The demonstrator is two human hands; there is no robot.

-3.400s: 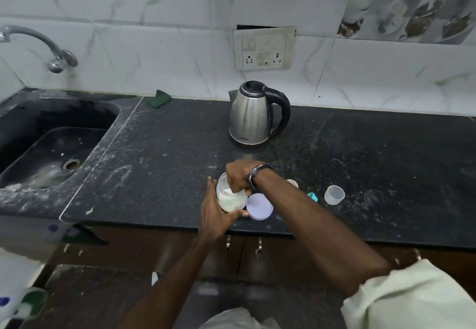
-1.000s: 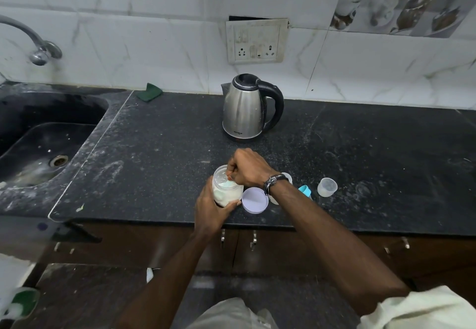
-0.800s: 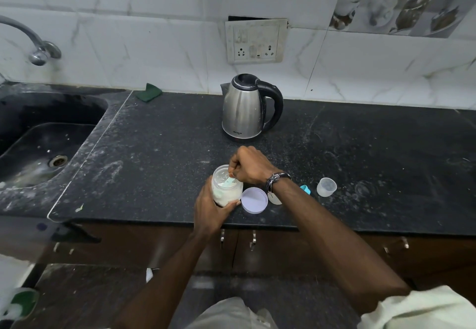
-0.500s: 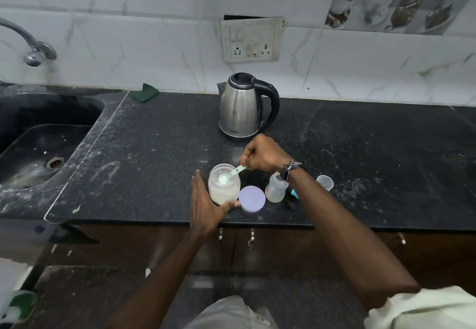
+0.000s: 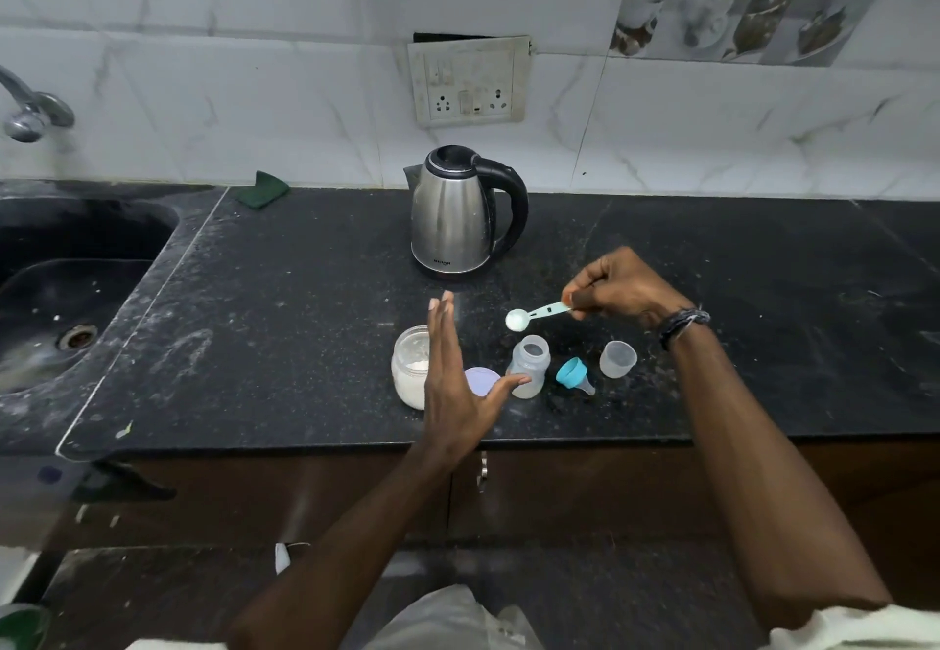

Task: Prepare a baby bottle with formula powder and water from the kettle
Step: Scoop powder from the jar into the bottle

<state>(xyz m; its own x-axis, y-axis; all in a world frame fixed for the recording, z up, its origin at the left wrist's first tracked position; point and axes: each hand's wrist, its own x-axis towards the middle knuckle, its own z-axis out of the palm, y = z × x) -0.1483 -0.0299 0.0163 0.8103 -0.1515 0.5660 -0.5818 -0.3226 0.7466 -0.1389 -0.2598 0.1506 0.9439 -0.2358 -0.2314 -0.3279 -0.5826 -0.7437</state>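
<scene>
With my right hand (image 5: 618, 288) pinching the loaded scoop (image 5: 534, 315) just above the open bottle (image 5: 529, 364), I'd steady the bottle with my spread, empty left hand (image 5: 452, 385) before tipping slowly.

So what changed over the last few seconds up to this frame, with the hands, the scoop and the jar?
The right hand lifted the scoop, now heaped with powder, out of the powder jar and carried it right, to just above the open baby bottle. The left hand let go of the jar and now hangs open between jar and bottle. Kettle, purple lid, blue teat ring and clear cap stayed put.
</scene>
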